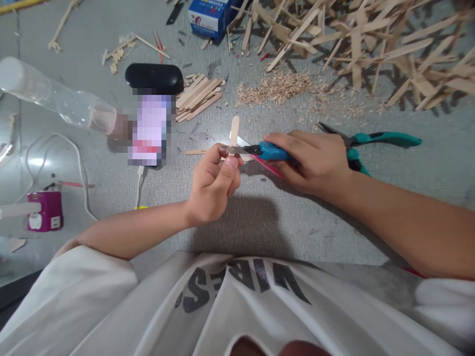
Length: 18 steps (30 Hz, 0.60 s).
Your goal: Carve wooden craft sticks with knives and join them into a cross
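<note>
My left hand (211,185) pinches a wooden craft stick (234,128) between thumb and fingers, its rounded end pointing away from me. My right hand (311,158) is wrapped round a blue-handled utility knife (273,151). The knife's blade (237,149) lies across the stick just above my left thumb; how deep it cuts cannot be seen. Beneath the hands lie another craft stick (196,152) and a pink-red strip (272,169), partly hidden. Teal-handled pliers (386,139) rest on the table behind my right wrist, which covers part of them.
A pile of craft sticks (356,44) spreads over the back right, with wood shavings (278,88) before it. Stacked sticks (198,99) lie beside a black case (154,78) and a phone (150,128) on a cable. A clear bottle (63,99) and purple charger (45,211) are left; a blue box (210,19) stands behind.
</note>
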{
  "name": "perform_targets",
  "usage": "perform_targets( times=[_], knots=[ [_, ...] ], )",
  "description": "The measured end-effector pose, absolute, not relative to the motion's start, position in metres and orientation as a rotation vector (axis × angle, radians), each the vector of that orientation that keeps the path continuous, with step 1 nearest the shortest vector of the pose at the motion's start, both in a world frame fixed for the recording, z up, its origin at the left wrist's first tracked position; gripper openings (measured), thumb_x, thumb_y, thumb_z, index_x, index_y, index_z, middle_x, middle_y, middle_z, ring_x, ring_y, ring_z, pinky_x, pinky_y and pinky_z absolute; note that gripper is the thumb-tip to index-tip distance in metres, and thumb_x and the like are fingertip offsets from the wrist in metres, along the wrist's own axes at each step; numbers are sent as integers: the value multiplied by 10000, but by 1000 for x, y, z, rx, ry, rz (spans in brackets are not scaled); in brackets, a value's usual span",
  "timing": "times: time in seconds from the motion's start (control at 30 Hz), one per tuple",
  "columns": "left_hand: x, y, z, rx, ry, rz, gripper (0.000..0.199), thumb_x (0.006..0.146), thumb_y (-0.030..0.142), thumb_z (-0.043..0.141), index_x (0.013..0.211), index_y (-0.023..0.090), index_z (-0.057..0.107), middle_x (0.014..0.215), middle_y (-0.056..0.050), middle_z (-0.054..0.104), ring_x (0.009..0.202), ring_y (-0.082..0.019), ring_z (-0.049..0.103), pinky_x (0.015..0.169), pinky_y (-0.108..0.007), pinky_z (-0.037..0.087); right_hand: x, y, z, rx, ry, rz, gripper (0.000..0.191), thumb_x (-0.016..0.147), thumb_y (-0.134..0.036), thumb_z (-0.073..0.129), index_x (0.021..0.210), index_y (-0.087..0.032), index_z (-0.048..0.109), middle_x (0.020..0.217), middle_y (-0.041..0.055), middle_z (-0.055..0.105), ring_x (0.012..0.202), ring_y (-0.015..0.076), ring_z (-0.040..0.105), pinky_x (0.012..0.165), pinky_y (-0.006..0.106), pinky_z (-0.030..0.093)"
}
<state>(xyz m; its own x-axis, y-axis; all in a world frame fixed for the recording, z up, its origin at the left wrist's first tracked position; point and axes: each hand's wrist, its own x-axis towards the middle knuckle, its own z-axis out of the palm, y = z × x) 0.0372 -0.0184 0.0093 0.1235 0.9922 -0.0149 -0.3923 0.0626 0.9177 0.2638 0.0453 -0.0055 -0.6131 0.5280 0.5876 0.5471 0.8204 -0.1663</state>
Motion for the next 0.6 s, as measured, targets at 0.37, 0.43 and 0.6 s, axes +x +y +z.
perform_targets(
  times=[0.37, 0.43, 0.6],
  knots=[
    [38, -15, 11, 889, 1051, 1261, 529, 1004, 672, 808, 956, 254, 487, 522, 123, 584, 403, -78, 513, 458, -207, 441, 269, 41, -5, -1124, -2347, 259, 427, 1168, -511, 490, 1359, -240, 760, 1040, 110, 856, 903, 308, 823, 760, 442, 600],
    [38, -15, 11, 910, 1076, 1235, 494, 1024, 654, 790, 994, 249, 508, 535, 115, 605, 417, -82, 531, 480, -211, 466, 268, 41, -5, -1106, -2287, 272, 453, 1169, -573, 500, 1293, -235, 775, 1043, 111, 857, 907, 299, 824, 767, 427, 605],
    [36, -18, 7, 1060, 1119, 1184, 483, 1091, 591, 706, 1356, 227, 530, 596, 98, 662, 442, -109, 557, 490, -224, 427, 270, 45, -9, -1068, -2238, 208, 566, 1169, -680, 436, 1130, -219, 762, 897, 83, 813, 743, 248, 774, 628, 364, 516]
  ],
)
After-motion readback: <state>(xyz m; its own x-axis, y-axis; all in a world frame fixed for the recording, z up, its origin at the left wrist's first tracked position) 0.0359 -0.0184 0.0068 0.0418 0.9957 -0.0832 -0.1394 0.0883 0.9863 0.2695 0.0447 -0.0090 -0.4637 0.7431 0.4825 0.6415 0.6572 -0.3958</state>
